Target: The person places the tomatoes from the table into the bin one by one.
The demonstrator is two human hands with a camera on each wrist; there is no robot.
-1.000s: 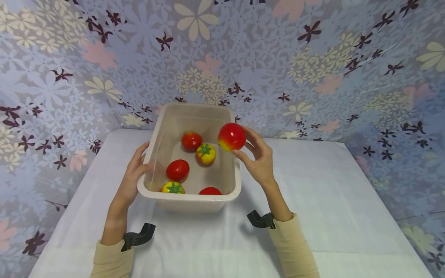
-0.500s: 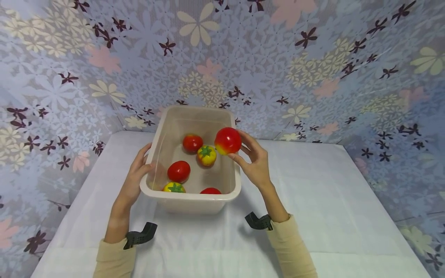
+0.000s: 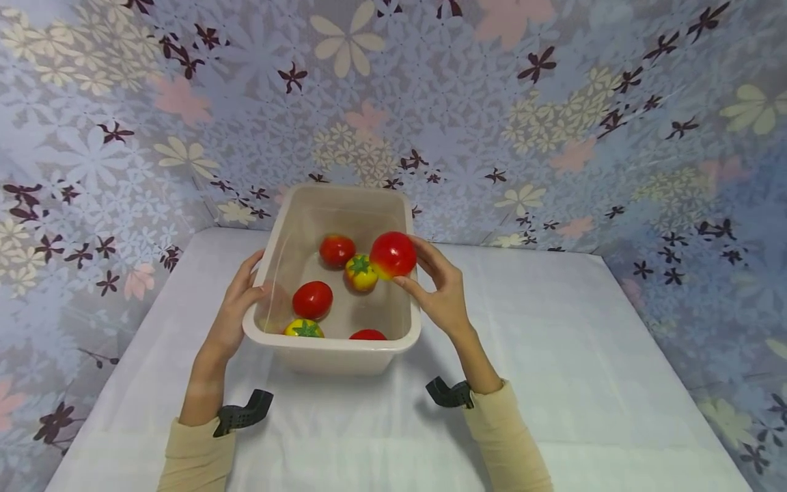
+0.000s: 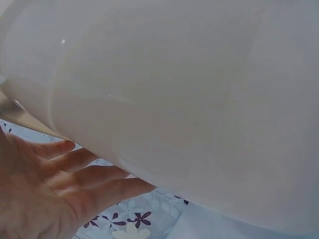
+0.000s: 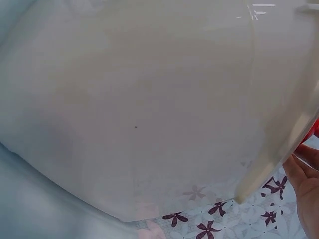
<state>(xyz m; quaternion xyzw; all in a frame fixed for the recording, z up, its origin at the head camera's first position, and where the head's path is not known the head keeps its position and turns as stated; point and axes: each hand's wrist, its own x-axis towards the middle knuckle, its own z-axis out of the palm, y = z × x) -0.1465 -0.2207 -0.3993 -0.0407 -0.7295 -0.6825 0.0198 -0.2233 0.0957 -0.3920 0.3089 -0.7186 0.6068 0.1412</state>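
Note:
My left hand (image 3: 236,311) holds the left side of a beige plastic bin (image 3: 332,345). Its thumb lies over the rim, and the other fingers lie along the outer wall (image 4: 164,99) in the left wrist view. Above the bin's right rim, my right hand (image 3: 444,290) pinches a glossy red toy tomato (image 3: 393,254) with a yellow patch. Inside the bin lie several more: a red one (image 3: 312,300), another red one (image 3: 337,251) and a yellow one with a green star top (image 3: 361,272). The front wall partly hides two others. The right wrist view shows mostly the bin's outer wall (image 5: 149,114).
A white cloth (image 3: 565,355) covers the table under the bin. Flowered wallpaper (image 3: 467,123) rises close behind the bin and on both sides. Each wrist bears a black camera mount, left mount (image 3: 242,413) and right mount (image 3: 449,393).
My right hand has moved left and slightly down with the toy tomato, which now partly overlaps the yellow one in the head view. My left hand stays on the bin.

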